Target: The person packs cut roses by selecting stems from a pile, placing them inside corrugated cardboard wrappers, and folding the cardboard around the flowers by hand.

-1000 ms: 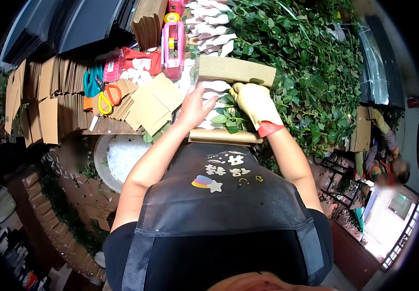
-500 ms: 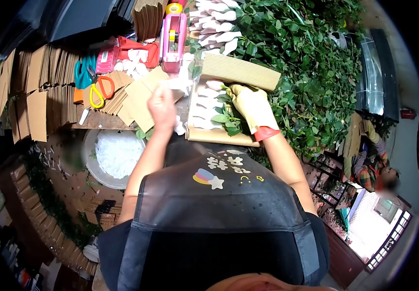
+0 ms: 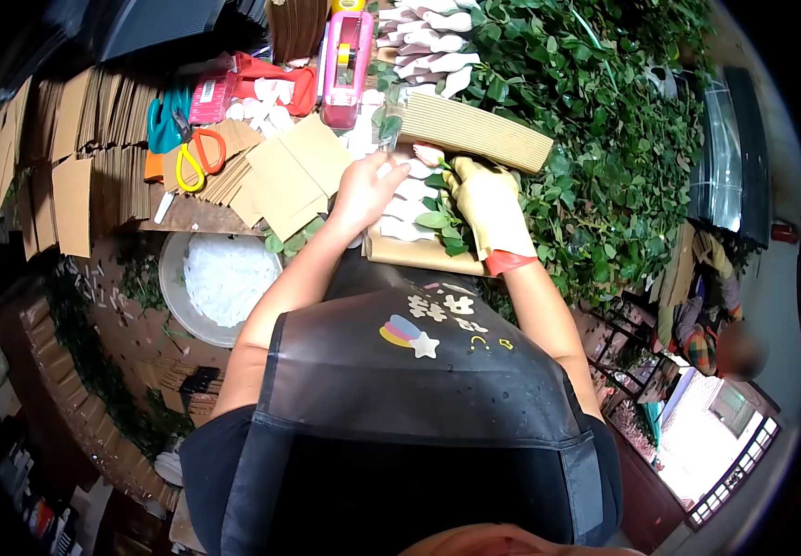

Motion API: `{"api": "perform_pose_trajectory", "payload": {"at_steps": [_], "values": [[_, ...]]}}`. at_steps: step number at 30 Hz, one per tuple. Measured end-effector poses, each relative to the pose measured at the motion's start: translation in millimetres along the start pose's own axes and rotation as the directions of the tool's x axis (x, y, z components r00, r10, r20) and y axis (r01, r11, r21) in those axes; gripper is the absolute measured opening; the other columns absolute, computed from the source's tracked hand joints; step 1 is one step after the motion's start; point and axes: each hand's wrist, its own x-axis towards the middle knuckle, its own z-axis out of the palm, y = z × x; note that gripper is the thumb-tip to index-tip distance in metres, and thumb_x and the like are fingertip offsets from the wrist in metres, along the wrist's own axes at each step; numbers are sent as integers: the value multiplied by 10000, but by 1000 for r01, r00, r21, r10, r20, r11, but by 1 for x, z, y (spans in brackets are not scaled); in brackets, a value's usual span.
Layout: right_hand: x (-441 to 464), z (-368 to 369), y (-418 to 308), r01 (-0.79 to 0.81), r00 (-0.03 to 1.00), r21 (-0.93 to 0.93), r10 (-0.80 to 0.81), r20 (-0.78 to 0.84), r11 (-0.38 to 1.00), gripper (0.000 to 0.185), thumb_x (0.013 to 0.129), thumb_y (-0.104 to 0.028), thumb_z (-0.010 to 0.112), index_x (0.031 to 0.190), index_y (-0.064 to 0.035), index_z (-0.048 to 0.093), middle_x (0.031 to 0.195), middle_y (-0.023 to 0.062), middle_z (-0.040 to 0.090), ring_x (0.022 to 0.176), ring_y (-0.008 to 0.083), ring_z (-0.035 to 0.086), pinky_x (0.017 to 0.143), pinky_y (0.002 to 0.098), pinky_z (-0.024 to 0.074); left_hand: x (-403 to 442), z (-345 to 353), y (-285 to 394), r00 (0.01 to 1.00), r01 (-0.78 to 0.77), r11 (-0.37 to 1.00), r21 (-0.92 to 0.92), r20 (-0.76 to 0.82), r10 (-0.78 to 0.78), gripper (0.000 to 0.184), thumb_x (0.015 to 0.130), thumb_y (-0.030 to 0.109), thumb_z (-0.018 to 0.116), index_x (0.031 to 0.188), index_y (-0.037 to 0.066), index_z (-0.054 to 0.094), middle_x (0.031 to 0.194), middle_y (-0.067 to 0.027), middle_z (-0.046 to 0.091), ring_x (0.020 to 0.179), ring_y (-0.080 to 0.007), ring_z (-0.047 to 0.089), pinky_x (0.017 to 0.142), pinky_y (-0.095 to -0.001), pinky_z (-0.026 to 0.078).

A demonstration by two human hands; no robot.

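My right hand [image 3: 489, 204], in a yellow glove with a red cuff, is closed around the leafy stem of a rose [image 3: 429, 155]. The rose's pink head points left, just past the gloved fingers. My bare left hand [image 3: 366, 193] is beside that head, its fingers closed together; what they hold, if anything, I cannot make out. Below the rose, several white-wrapped flower heads [image 3: 408, 209] lie in a row on brown paper [image 3: 424, 254], their leaves toward my right hand. A strip of corrugated cardboard [image 3: 479, 132] lies across the top of the row.
Leafy stems [image 3: 604, 148] are heaped on the right. More white-wrapped heads [image 3: 433, 42] lie at the back, beside a pink tape dispenser [image 3: 346, 69]. To the left are cardboard sheets [image 3: 294, 171], scissors [image 3: 198, 157] and a basin [image 3: 175, 301] of white pieces. Another person [image 3: 711, 315] is at far right.
My left hand has moved right and slightly down, from over the cardboard sheets to the rose head. My gloved right hand keeps its grip on the stem; the whole view has shifted slightly.
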Motion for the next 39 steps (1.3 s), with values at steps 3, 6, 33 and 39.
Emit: {"api": "perform_pose_trajectory", "payload": {"at_steps": [3, 6, 33, 39], "values": [[-1, 0, -2, -24, 999, 88, 26, -26, 996, 185, 998, -263, 657, 978, -80, 661, 882, 141, 742, 813, 358, 719, 773, 466, 549, -5, -3, 6, 997, 54, 991, -119, -54, -61, 189, 1003, 211, 719, 888, 63, 690, 682, 35, 592, 539, -52, 491, 491, -252, 398], [0, 3, 1, 17, 998, 44, -14, -66, 999, 172, 996, -242, 657, 965, -73, 659, 875, 153, 740, 832, 374, 716, 767, 472, 555, -12, -25, 24, 947, 30, 961, -274, -300, -115, 186, 995, 189, 704, 858, 67, 671, 684, 44, 620, 577, -87, 544, 533, -280, 441], [-24, -33, -14, -69, 998, 26, 69, 2, 997, 376, 969, -332, 702, 1268, -105, 677, 971, 149, 753, 863, 313, 725, 804, 427, 553, -37, -100, 45, 993, 119, 898, -425, 37, -115, 109, 982, 121, 648, 890, 71, 617, 759, 4, 633, 559, -62, 540, 487, -207, 378], [-38, -70, -22, 26, 976, 173, -63, 208, 985, 273, 977, -342, 682, 1056, -84, 723, 861, 170, 735, 839, 343, 725, 791, 459, 554, -54, -67, 35, 987, 7, 935, 354, 148, -63, 242, 901, 250, 771, 928, 53, 633, 835, -91, 695, 790, -190, 675, 737, -361, 532]]}}
